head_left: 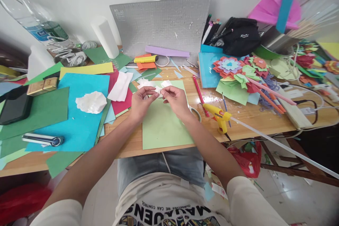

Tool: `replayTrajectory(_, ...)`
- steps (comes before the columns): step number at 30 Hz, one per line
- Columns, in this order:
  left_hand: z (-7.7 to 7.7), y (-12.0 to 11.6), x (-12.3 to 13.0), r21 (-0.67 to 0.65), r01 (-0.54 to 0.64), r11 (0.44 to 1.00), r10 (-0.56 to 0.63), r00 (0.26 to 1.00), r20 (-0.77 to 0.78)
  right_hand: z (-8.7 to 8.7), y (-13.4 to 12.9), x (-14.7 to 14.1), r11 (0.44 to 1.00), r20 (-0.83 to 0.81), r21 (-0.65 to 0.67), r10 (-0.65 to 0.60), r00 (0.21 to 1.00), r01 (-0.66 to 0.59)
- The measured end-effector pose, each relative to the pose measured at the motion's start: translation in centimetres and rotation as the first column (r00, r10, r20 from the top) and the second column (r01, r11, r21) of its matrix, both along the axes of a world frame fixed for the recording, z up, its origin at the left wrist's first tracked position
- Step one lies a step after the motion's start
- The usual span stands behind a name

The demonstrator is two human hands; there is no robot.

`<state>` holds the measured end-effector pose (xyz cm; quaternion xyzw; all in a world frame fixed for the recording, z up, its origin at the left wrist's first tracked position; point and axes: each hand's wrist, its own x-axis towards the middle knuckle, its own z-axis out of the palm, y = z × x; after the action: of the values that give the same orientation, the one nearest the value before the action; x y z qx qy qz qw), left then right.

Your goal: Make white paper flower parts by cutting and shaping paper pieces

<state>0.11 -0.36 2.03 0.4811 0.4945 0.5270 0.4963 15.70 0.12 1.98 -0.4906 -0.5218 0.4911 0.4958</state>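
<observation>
Between my fingertips is a small piece of white tissue paper [158, 90], pinched from both sides above a light green paper sheet [165, 127]. My left hand [141, 102] closes thumb and fingers on its left part. From the right, my right hand [175, 100] pinches it too, fingers curled. Other white scraps [166, 83] lie just behind my fingers. A folded white tissue [121, 86] rests to the left on red paper, and a crumpled white tissue [91, 102] sits on the blue paper [79, 130]. Scissors [196, 113] are partly hidden under my right forearm.
To the right lie a yellow glue gun [218, 114] with a long glue stick, a red pencil [200, 91] and layered paper flowers [229, 64]. A grey cutting mat [161, 24] leans on the wall. At left are a stapler [42, 139] and a black box-like object [16, 107].
</observation>
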Motion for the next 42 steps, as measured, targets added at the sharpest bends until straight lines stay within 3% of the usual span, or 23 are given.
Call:
replayTrajectory(7,-0.16,0.04,0.00,-0.048,-0.028,0.998,0.031,0.997,0.073,0.63,-0.49,-0.34,1.000,0.033,0.009,0.001,0.999,-0.002)
replayTrajectory(17,-0.24,0.05,0.14,-0.082,-0.021,0.996,0.032,0.990,0.134,-0.15,-0.36,-0.39,0.998,0.044,0.061,-0.028,0.999,0.026)
replayTrajectory(26,0.03,-0.31,0.45,-0.015,-0.026,1.000,0.027,0.997,0.068,0.26,-0.61,-0.52,0.993,0.081,0.114,-0.047,0.996,0.037)
replayTrajectory(33,0.10,-0.03,0.40,-0.141,-0.019,0.990,0.051,0.972,0.230,-0.02,-0.45,-0.66,0.988,0.051,0.142,-0.061,0.997,0.053)
replayTrajectory(42,0.17,0.02,0.37,-0.179,-0.007,0.984,0.070,0.936,0.344,-0.12,-0.39,-0.72,0.994,-0.018,0.083,-0.066,0.998,0.067)
